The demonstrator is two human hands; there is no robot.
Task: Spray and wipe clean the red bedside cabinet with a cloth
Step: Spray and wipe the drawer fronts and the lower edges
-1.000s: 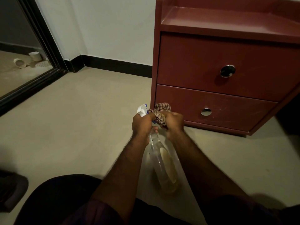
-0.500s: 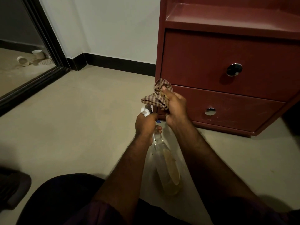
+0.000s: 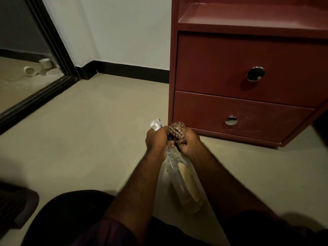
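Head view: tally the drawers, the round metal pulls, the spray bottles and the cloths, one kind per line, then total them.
Drawers: 2
Round metal pulls: 2
Spray bottle: 1
Cloth: 1
Total: 6

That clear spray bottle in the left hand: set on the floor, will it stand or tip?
Probably light: the spray bottle looks mostly empty, with a little yellowish liquid near its base. Tall and narrow, it likely tips if nudged. Its round, smooth body would probably roll once down.
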